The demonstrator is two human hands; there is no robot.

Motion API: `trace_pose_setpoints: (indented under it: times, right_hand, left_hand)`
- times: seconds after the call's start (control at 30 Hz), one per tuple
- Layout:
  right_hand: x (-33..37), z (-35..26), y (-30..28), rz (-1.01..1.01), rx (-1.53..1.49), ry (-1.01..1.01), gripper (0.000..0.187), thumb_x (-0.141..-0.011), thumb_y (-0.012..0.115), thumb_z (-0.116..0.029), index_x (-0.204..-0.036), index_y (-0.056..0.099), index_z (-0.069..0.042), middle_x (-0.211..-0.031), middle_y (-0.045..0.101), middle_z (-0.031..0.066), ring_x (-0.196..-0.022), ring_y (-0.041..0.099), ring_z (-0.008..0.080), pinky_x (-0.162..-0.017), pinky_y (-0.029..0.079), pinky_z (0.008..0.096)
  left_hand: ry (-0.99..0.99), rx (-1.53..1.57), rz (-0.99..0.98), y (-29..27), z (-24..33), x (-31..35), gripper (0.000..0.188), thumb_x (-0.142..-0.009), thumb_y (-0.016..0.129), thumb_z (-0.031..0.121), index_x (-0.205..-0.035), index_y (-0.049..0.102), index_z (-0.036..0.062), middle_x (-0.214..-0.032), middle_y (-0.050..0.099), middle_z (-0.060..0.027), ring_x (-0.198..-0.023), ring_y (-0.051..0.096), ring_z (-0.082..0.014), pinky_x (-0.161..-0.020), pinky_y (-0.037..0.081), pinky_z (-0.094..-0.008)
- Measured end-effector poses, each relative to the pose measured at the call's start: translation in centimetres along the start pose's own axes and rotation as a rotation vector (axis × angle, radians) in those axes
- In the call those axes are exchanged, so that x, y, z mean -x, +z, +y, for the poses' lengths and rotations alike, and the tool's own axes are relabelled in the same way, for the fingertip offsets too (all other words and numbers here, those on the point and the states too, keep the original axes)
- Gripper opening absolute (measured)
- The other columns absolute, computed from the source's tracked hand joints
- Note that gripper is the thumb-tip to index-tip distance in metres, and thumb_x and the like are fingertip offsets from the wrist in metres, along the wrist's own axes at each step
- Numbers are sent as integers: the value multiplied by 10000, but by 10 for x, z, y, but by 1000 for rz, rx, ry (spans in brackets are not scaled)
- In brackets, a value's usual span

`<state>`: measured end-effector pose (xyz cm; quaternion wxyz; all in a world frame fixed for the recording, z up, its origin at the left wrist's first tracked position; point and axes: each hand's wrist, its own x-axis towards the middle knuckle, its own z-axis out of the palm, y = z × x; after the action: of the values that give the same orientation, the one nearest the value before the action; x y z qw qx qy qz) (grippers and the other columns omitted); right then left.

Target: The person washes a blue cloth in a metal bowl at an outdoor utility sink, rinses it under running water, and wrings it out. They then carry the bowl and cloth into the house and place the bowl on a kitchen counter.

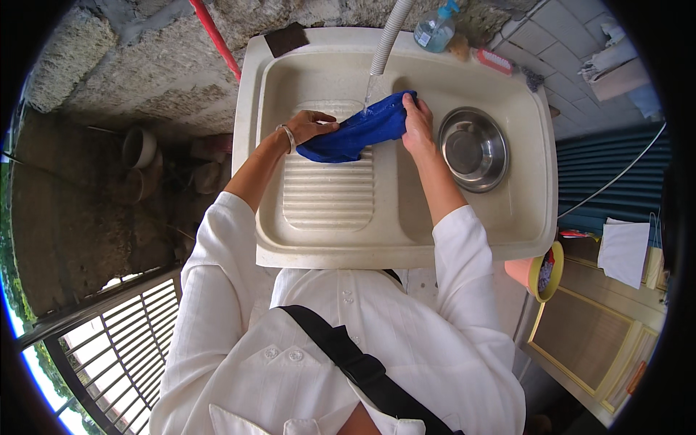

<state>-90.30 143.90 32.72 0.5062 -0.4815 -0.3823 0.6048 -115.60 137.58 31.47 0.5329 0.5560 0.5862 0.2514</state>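
Note:
A dark blue cloth [366,132] is stretched between my two hands, over the washboard side of a cream sink [399,243] and the divider beside it. My left hand [313,126], with a bracelet on its wrist, is closed on the cloth's left part. At the upper right end, my right hand [417,127] grips it between thumb and fingers. Water runs from a grey corrugated hose [390,36] onto the cloth's upper edge. The ribbed washboard [328,194] shows below the cloth, which hangs down a little on the left.
A steel bowl [475,150] rests in the right basin. Along the back rim are a dark flat pad [287,39], a blue pump bottle [434,29] and a red-and-white brush [494,61]. A bucket [545,274] stands beyond the sink's near right corner.

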Motion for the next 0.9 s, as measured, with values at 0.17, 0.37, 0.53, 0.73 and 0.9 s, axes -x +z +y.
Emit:
trace_pose_setpoints:
  times: [0.17,0.37,0.53,0.73,0.9]
  right_hand:
    - [23,17,14,5,1176,-591,516,-671,629,-64,-1160,469,-95,-1202,414,136,-1118,382,318,-916,347,434]
    - [50,38,23,-550,1603,-672,310,-705,620,-32,-1000,564,-112,-1246,432,95,-1254,321,256,-1018,239,456]
    - [55,0,37,-433,1086,-553,98,-849,521,-128,-847,524,-30,-852,576,116,-884,541,268,-779,399,405]
    - [53,-24,40,-447,782,-301,316,-845,590,-313,-852,542,-1,-704,533,44,-673,460,115,-637,393,272]
    - [40,15,-7,-616,1021,-297,449,-678,729,-335,-961,597,-12,-857,629,159,-845,597,297,-754,441,364]
  left_hand:
    - [309,-621,601,6,-5,9,344,-650,646,71,-991,625,110,-907,630,-129,-870,581,-317,-825,451,-369]
    - [331,-610,264,55,-22,21,432,-600,758,277,-983,605,148,-996,554,-86,-996,480,-310,-892,385,-390]
    - [432,-570,464,73,-22,19,436,-672,683,136,-1070,509,101,-981,559,-146,-931,523,-356,-812,434,-404]
    - [316,261,438,36,29,18,228,-708,499,-54,-921,552,11,-774,610,-92,-717,576,-161,-667,468,-258]
    - [488,483,461,6,77,31,244,-732,449,-72,-919,577,18,-788,579,-20,-703,534,-86,-661,441,-206]
